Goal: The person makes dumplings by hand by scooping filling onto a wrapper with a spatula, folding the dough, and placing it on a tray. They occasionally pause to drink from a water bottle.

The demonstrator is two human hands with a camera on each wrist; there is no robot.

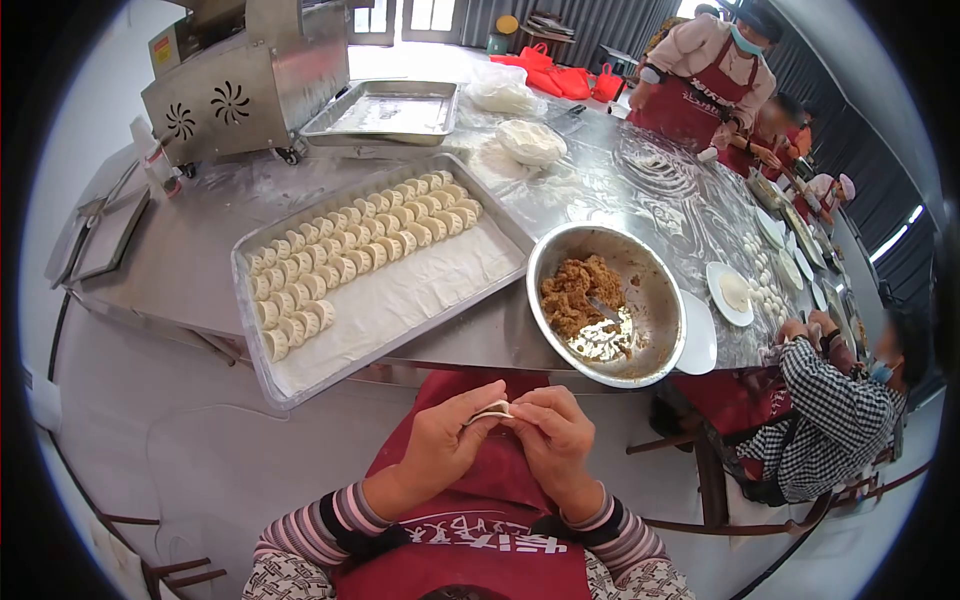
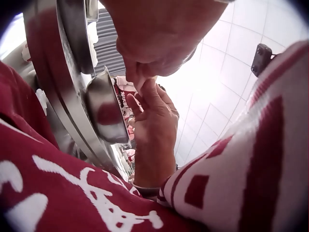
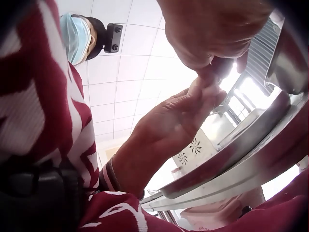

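Over the lap of the maroon apron (image 1: 470, 490), both hands meet at a small folded dumpling (image 1: 490, 411) with a pale wrapper. My left hand (image 1: 440, 432) pinches its left part between thumb and fingers. At its right end, the thumb and fingertips of my right hand (image 1: 553, 437) pinch the edge. In both wrist views the hands hide most of the dumpling. Ahead on the left, a metal tray (image 1: 420, 318) holds rows of crimped dumplings (image 1: 345, 245) on a pale lining. Brown filling (image 1: 575, 290) and a metal utensil (image 1: 604, 309) lie in a steel bowl (image 1: 655, 345).
The steel table (image 1: 620, 180) carries flour, a dough mound (image 1: 531, 143), a second tray (image 1: 385, 133) and a machine (image 1: 245, 95). A white plate (image 1: 730, 294) lies right of the bowl. One person (image 1: 840, 410) sits at right; another (image 1: 700, 85) stands across the table.
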